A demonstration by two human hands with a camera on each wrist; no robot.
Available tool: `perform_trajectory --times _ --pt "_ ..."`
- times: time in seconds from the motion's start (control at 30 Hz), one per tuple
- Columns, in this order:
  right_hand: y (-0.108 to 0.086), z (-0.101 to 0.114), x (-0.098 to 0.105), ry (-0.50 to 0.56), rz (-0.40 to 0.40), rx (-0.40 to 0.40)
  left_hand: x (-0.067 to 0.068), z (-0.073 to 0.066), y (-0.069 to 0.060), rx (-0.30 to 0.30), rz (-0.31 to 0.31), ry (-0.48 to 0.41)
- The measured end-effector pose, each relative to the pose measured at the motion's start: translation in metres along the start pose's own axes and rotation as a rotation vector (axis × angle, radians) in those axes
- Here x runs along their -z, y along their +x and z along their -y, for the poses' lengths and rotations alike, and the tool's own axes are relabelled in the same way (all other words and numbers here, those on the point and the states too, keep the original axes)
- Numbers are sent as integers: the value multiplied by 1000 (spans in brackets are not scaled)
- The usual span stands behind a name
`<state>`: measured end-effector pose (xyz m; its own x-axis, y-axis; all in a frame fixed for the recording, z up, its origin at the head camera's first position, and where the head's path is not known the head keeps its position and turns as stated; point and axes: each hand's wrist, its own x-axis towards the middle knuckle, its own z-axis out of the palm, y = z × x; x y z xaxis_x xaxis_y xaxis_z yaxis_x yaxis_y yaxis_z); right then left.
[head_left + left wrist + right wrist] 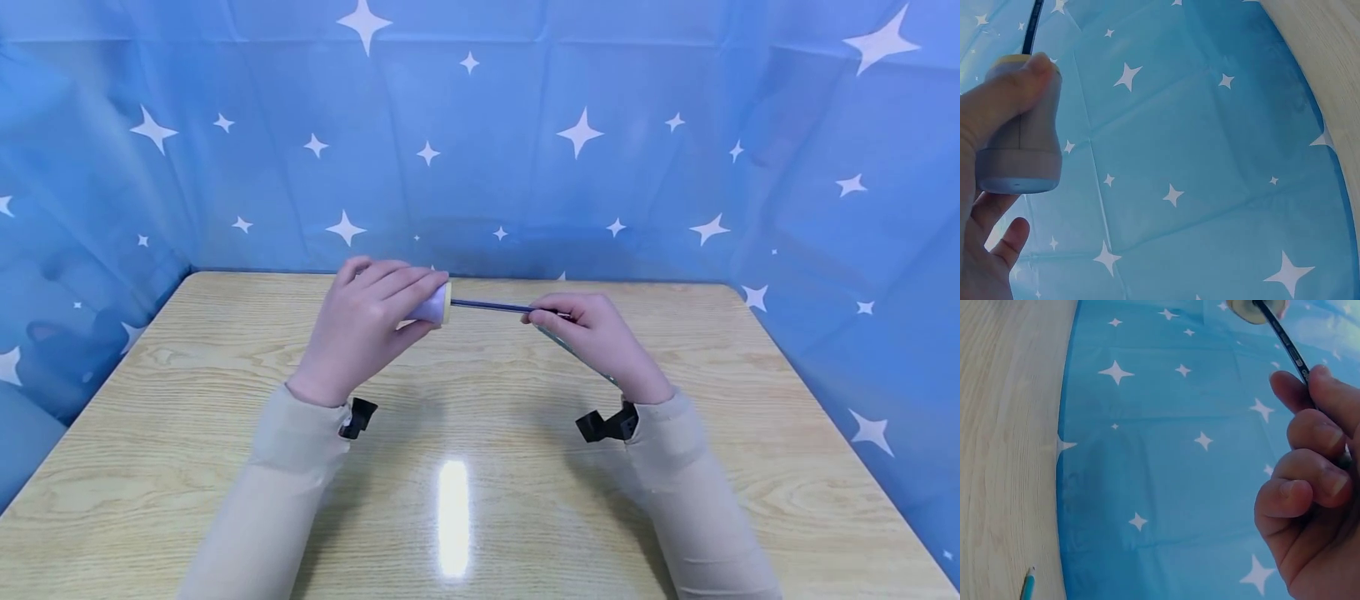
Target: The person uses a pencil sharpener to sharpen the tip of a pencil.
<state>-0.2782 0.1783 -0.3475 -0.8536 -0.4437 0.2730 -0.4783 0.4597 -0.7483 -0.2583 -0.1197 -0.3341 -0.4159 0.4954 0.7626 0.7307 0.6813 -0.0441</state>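
My left hand grips a small lilac pencil sharpener with a yellowish end, holding it sideways above the table. A dark pencil runs from the opening in that end to my right hand. The right thumb and index finger pinch this pencil, and the other fingers are curled in. Its far tip is hidden inside the sharpener. A teal pencil lies on the table, partly covered by the right hand in the head view.
Beneath both hands is a light wood-grain table with a bright reflection on it. A blue curtain with white stars hangs behind the table and along its sides. Small black devices are strapped at both wrists.
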Motion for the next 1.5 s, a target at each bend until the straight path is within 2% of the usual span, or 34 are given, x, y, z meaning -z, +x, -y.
perform_trajectory --times 0.13,0.43,0.63,0.73,0.93,1.0,1.1,1.2,1.33,1.4,1.5 --pt "0 -1 -1 1 3 -1 0 -2 0 -8 -12 -10" --pt "-1 -1 3 33 42 -56 -4 -5 1 -13 16 -55" --pt "-2 3 6 29 44 -47 -7 -2 0 25 70 -80" --pt "-2 5 6 -13 1 16 -5 1 -2 74 112 -115" --pt "-1 0 3 -125 -178 266 2 8 -5 177 179 -245" --pt "-1 -3 3 -137 -207 327 2 10 -5 191 183 -271" --pt "-1 -5 1 -129 -210 347 0 11 -6 176 159 -258" --pt "-1 -4 -1 -125 -203 310 -3 10 -6 135 102 -198" --pt "-1 -1 -2 -68 -169 170 -5 9 -5 77 27 -102" --pt "-1 0 -1 27 -113 62 -6 8 -4 50 -3 -50" --pt "1 2 0 278 9 -116 -7 6 -4 7 -40 46"
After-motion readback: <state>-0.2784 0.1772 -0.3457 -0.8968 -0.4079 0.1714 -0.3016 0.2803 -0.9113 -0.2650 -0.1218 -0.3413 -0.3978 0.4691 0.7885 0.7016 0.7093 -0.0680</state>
